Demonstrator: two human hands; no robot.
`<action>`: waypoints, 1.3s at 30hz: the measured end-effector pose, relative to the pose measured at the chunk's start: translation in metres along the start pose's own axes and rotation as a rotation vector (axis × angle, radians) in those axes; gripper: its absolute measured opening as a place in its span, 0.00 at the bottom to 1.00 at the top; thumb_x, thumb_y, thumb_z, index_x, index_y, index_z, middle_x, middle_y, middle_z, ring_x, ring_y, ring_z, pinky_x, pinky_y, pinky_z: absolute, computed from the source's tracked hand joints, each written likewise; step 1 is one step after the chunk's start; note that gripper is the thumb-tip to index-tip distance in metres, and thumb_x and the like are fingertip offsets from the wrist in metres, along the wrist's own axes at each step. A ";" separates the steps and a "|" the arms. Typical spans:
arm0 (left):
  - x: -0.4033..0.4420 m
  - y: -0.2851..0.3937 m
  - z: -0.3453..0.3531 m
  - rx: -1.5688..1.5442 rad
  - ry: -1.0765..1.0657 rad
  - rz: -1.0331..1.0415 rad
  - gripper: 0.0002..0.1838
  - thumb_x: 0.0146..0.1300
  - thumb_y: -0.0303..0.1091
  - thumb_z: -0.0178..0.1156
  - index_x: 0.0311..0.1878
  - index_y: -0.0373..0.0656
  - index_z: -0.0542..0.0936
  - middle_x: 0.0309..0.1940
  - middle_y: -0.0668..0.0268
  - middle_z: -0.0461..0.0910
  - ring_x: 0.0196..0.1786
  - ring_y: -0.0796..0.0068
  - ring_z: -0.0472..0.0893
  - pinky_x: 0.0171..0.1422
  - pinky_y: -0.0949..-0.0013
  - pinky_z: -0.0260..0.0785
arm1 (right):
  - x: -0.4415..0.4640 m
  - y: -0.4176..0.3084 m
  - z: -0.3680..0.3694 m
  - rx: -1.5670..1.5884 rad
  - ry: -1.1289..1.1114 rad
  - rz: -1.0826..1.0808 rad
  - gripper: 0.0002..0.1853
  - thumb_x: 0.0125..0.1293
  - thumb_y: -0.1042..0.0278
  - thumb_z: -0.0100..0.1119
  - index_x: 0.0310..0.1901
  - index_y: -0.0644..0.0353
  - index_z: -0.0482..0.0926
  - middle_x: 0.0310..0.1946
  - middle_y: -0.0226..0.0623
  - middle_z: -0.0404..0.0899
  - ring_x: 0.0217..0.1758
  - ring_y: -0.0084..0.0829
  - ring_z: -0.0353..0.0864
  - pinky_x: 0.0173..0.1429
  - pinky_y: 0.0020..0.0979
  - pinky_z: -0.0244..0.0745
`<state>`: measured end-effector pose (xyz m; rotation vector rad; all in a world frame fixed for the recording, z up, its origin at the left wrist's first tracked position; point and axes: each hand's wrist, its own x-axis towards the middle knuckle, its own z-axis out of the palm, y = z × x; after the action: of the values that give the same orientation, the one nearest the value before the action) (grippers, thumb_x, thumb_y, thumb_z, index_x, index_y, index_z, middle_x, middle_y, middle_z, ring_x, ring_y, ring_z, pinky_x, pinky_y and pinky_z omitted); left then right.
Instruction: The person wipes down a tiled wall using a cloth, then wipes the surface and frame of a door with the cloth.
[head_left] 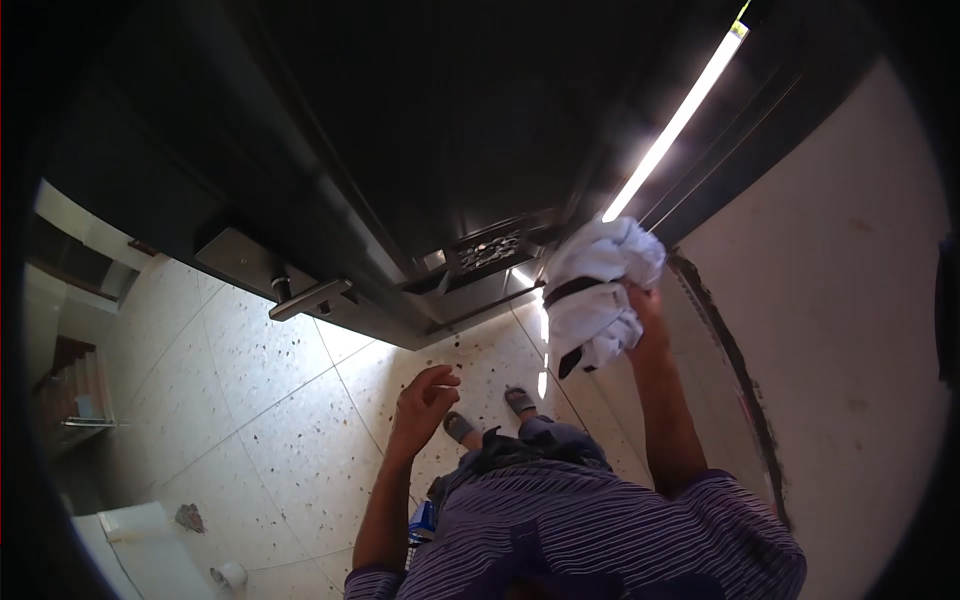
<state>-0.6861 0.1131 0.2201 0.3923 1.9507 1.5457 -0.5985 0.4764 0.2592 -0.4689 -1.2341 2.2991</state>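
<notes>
A bunched white cloth (607,262) with dark bands is gripped in my right hand (645,312). It is held up against the hinge-side edge of the dark door (400,120), just below a bright strip of light. The cloth hides most of my right fingers. My left hand (428,398) hangs in front of my body with loosely bent fingers, apart from the door, and I see nothing in it. The door's metal lever handle (310,298) is to the left of both hands.
A decorative grille (490,252) is set in the door. To the right is a pale wall (850,330) with a dark edge line. Speckled tiles (270,430) cover the floor under my sandalled feet. Steps (85,390) and a white roll (228,574) are at the left.
</notes>
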 end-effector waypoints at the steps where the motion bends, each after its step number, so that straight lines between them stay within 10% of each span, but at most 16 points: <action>1: -0.003 -0.004 -0.003 -0.028 0.006 -0.043 0.22 0.68 0.31 0.63 0.63 0.34 0.77 0.50 0.57 0.85 0.46 0.73 0.86 0.54 0.69 0.79 | 0.012 -0.040 0.023 -0.047 0.067 -0.108 0.23 0.69 0.72 0.61 0.64 0.65 0.73 0.54 0.40 0.82 0.55 0.32 0.84 0.58 0.34 0.82; 6: -0.021 -0.015 -0.005 0.007 0.021 -0.101 0.21 0.68 0.31 0.63 0.61 0.33 0.78 0.46 0.58 0.87 0.47 0.71 0.86 0.55 0.69 0.79 | 0.093 -0.131 0.068 -0.399 0.322 -0.947 0.26 0.66 0.73 0.70 0.63 0.68 0.73 0.55 0.41 0.82 0.54 0.31 0.83 0.59 0.31 0.78; 13: -0.043 -0.025 0.004 0.011 0.120 -0.157 0.19 0.68 0.28 0.63 0.60 0.33 0.79 0.45 0.59 0.87 0.46 0.72 0.86 0.54 0.68 0.79 | 0.184 -0.006 -0.001 -1.205 0.581 -1.111 0.39 0.53 0.68 0.74 0.69 0.59 0.70 0.57 0.54 0.80 0.60 0.55 0.81 0.64 0.44 0.76; 17: -0.045 -0.024 0.012 -0.092 0.159 -0.227 0.18 0.69 0.28 0.61 0.60 0.35 0.79 0.45 0.59 0.87 0.45 0.71 0.86 0.50 0.69 0.78 | 0.145 0.163 -0.102 -0.740 0.449 -0.143 0.28 0.48 0.65 0.73 0.54 0.63 0.81 0.44 0.47 0.87 0.48 0.42 0.87 0.55 0.39 0.79; 21: -0.022 -0.026 0.020 -0.003 0.059 -0.271 0.21 0.72 0.33 0.60 0.65 0.37 0.75 0.50 0.57 0.85 0.46 0.68 0.86 0.51 0.68 0.79 | 0.037 0.215 -0.098 -0.521 0.266 0.303 0.25 0.52 0.65 0.73 0.52 0.65 0.82 0.44 0.39 0.86 0.47 0.31 0.85 0.54 0.35 0.78; 25: 0.040 -0.042 0.060 -0.260 0.016 -0.448 0.33 0.74 0.47 0.60 0.75 0.42 0.64 0.64 0.56 0.76 0.60 0.60 0.81 0.54 0.60 0.81 | -0.008 0.164 -0.035 -0.538 0.029 0.323 0.27 0.57 0.63 0.72 0.58 0.65 0.78 0.47 0.41 0.86 0.49 0.32 0.84 0.57 0.34 0.77; 33: 0.132 -0.056 0.163 -0.677 -0.168 -0.380 0.32 0.68 0.37 0.67 0.72 0.40 0.69 0.61 0.61 0.80 0.60 0.66 0.81 0.64 0.62 0.75 | -0.022 0.083 -0.050 -0.870 -0.535 0.117 0.44 0.59 0.58 0.68 0.75 0.63 0.61 0.70 0.52 0.66 0.75 0.47 0.66 0.78 0.42 0.61; 39: 0.183 -0.034 0.212 -0.492 -0.142 -0.228 0.26 0.57 0.39 0.74 0.56 0.36 0.83 0.50 0.60 0.87 0.51 0.67 0.85 0.58 0.63 0.76 | -0.053 0.064 -0.114 -0.766 0.202 0.227 0.22 0.65 0.76 0.61 0.62 0.63 0.76 0.54 0.39 0.81 0.54 0.30 0.85 0.57 0.30 0.80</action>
<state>-0.6891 0.3726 0.1093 0.0650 1.3907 1.7211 -0.5132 0.4938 0.1479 -1.1169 -2.0104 1.8014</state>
